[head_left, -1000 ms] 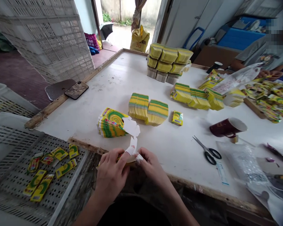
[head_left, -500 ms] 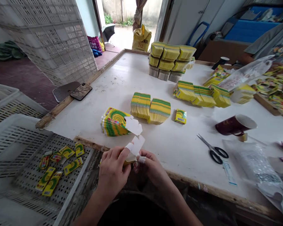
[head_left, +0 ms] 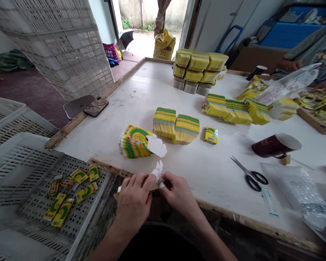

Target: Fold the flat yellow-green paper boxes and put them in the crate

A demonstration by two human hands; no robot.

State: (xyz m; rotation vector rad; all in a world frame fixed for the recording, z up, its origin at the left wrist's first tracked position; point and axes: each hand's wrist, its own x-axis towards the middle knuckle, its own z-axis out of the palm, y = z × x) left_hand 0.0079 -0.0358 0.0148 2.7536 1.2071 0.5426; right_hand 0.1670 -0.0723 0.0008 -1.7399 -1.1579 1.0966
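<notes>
At the table's near edge my left hand (head_left: pixel 134 201) is closed around a small yellow crayon box (head_left: pixel 159 166) whose white end flaps stand up. Most of that box is hidden under my fingers. The thumb and fingers of my right hand (head_left: pixel 178 192) pinch at its flap end; a white wrap covers one fingertip. Just beyond lies a fanned stack of flat yellow-and-green crayon boxes (head_left: pixel 136 141), the top one with its white flap out. Two upright bundles of flattened boxes (head_left: pixel 164 123) stand behind the stack, and a single closed crayon box (head_left: pixel 211 135) lies to their right.
A white plastic crate (head_left: pixel 84 214) with several crayon boxes is at my left. On the table are a phone (head_left: pixel 96 106), scissors (head_left: pixel 250 174), a maroon mug (head_left: pixel 274 145), a plastic bag (head_left: pixel 301 188) and stacked box bundles (head_left: pixel 198 70). Another person (head_left: pixel 315 54) is at the far right.
The box's white flaps have been pressed closer together, and my right fingers have moved up onto them. The view has shifted slightly, so the table's things appear a little further right.
</notes>
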